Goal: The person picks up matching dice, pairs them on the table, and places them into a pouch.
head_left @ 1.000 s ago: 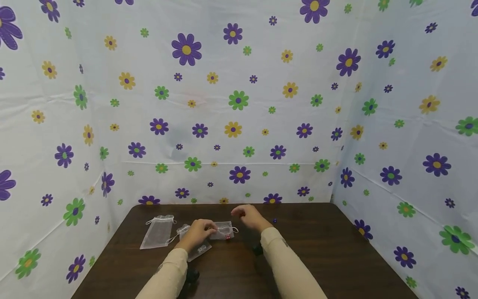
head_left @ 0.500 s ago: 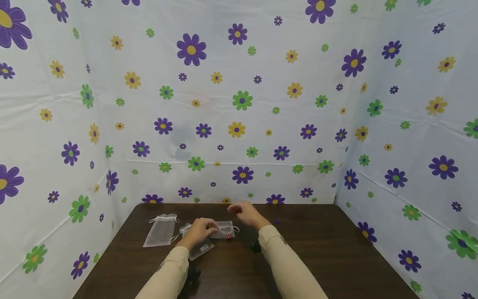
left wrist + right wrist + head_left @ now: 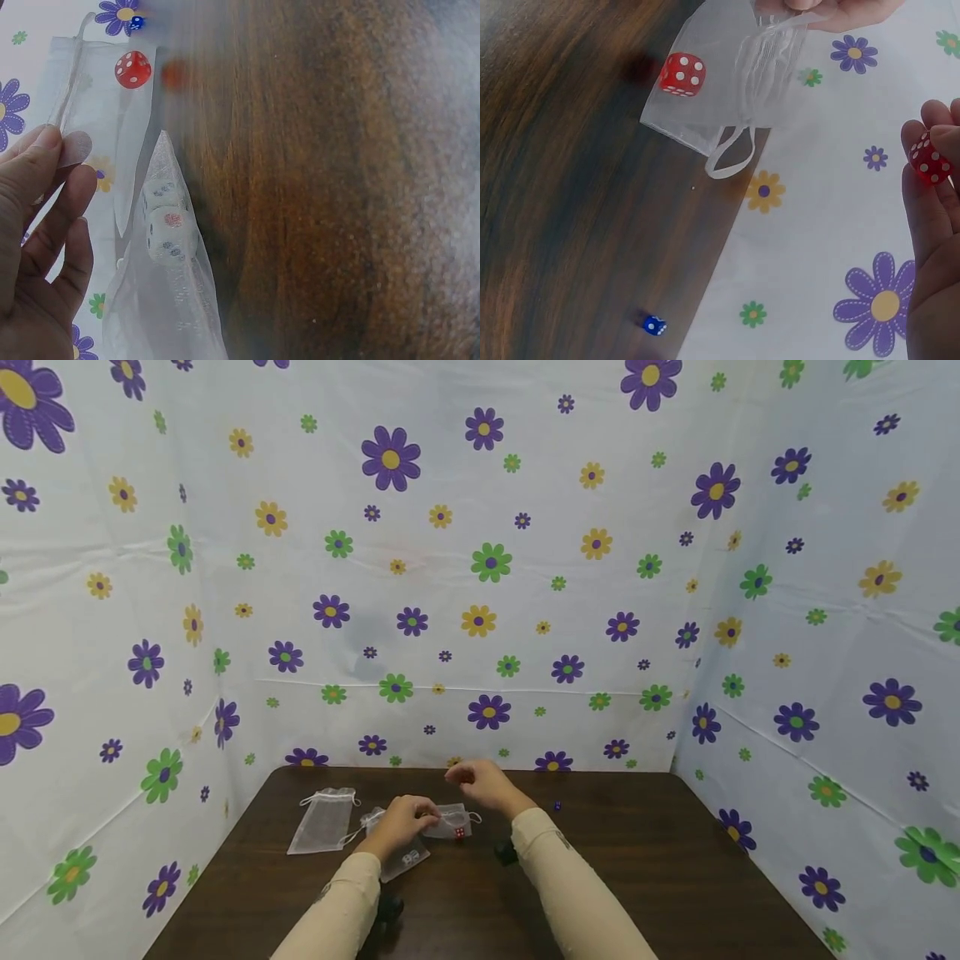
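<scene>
My left hand [image 3: 401, 827] pinches the mouth of a white sheer drawstring pouch [image 3: 105, 67] between thumb and forefinger. Inside that pouch a red die [image 3: 682, 74] shows through the mesh. In the right wrist view, my right hand [image 3: 937, 217] holds another red die [image 3: 930, 159] at its fingertips, apart from the pouch. In the head view the right hand hovers above the table's far edge, just right of the left hand. A second sheer pouch [image 3: 169, 307] with white dice [image 3: 171, 236] inside lies below the left hand.
Farther left on the dark wooden table [image 3: 600, 877] a third sheer pouch [image 3: 324, 824] lies flat. A small blue die [image 3: 557, 806] sits to the right of the right hand. Flower-printed cloth [image 3: 480, 568] surrounds the table's back and sides.
My right hand has drifted left, toward the left hand and the pouch. The left hand stays at the pouch mouth. The head view has shifted slightly.
</scene>
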Demonstrator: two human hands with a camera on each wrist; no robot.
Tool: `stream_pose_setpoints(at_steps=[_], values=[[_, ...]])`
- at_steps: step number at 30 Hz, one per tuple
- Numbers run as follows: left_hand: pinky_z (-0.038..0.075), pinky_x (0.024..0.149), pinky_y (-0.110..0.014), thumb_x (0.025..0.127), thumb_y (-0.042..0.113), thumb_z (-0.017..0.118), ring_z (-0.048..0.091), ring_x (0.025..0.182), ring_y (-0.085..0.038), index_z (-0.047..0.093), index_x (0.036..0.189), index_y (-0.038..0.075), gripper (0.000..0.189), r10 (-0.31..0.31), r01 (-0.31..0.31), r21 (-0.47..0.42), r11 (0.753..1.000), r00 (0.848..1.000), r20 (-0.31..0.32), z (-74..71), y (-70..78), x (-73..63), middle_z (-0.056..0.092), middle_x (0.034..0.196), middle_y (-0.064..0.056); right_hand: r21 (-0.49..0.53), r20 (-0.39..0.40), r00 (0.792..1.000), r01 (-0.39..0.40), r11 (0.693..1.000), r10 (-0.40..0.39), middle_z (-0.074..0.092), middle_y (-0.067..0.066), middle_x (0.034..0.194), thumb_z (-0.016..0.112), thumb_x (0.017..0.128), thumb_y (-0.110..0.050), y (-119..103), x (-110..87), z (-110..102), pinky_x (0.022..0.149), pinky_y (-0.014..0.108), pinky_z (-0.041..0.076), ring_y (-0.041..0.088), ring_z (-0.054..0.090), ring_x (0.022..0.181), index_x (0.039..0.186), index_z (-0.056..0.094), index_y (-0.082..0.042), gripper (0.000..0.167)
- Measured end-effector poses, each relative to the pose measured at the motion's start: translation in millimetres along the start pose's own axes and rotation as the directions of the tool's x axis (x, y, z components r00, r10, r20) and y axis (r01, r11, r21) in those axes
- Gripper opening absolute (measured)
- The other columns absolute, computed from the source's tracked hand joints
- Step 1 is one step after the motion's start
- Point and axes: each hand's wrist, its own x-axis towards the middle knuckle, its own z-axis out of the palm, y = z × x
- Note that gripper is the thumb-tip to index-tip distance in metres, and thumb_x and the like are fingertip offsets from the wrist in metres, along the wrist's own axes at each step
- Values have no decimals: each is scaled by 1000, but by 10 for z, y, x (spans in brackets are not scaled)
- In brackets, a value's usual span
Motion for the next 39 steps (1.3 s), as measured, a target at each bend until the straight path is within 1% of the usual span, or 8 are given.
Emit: stream_pose_setpoints(at_steps=[5, 9, 15, 22, 30, 33, 35, 39], values=[[55, 72, -32, 85, 2, 78, 68, 81, -18, 76, 89, 9, 8, 15, -15, 5, 1000, 1000, -1, -9, -9, 6, 75, 88, -1, 2, -4, 1000, 18, 1000, -18, 72, 8, 112, 62, 96, 6, -37, 34, 5, 94, 36, 53, 22, 67, 107, 116, 73, -3, 25], [55, 69, -29, 86, 2, 78, 68, 80, -18, 77, 91, 9, 8, -3, 3, -14, 1000, 1000, 9, -13, -7, -1, 75, 89, -2, 6, 5, 1000, 20, 1000, -20, 72, 7, 113, 63, 96, 4, -63, 40, 11, 94, 36, 53, 21, 67, 107, 117, 73, -4, 24], [53, 68, -28, 87, 3, 77, 66, 79, -18, 76, 90, 9, 7, -15, 15, -21, 1000, 1000, 17, 2, -10, -7, 74, 89, -2, 12, 16, 1000, 19, 1000, -19, 72, 13, 115, 63, 97, 4, -57, 42, 28, 94, 36, 53, 22, 67, 106, 117, 72, -2, 23], [53, 70, -30, 85, 2, 78, 67, 81, -19, 76, 90, 9, 9, 7, -7, -18, 1000, 1000, -2, -5, -7, 8, 74, 89, -2, 0, -3, 1000, 11, 1000, -11, 73, 5, 112, 64, 97, 2, -57, 49, 35, 94, 35, 53, 20, 68, 107, 115, 74, -6, 22], [54, 72, -33, 87, 4, 77, 67, 81, -18, 75, 88, 10, 7, 14, -14, -2, 1000, 1000, -12, -7, -14, 20, 73, 87, 1, -40, -28, 1000, 5, 999, -6, 71, 9, 118, 62, 99, -2, 27, 45, 34, 98, 42, 51, 25, 66, 111, 119, 72, -5, 22], [53, 70, -31, 86, 4, 78, 65, 79, -16, 75, 88, 11, 7, 6, -6, -4, 1000, 1000, -12, -1, -26, 23, 73, 87, 1, -75, -3, 1000, -4, 997, 4, 71, 13, 118, 66, 98, -5, 111, 9, 60, 98, 44, 51, 29, 66, 111, 121, 69, -1, 24], [52, 68, -29, 86, 4, 78, 63, 77, -13, 76, 89, 11, 8, -5, 5, -7, 1000, 1000, -7, 3, -34, 16, 73, 87, 1, -99, 32, 999, -17, 995, 20, 70, 15, 118, 69, 96, -7, 180, -28, 90, 98, 44, 51, 30, 66, 112, 123, 67, 2, 28], [52, 67, -28, 87, 10, 79, 62, 75, -10, 76, 89, 8, 5, -14, 14, -2, 1000, 1000, -3, 10, -48, 0, 74, 87, 1, -94, 110, 991, -62, 994, 72, 70, 17, 118, 74, 91, -2, 289, -95, 155, 96, 45, 52, 33, 66, 111, 124, 65, 5, 35]])
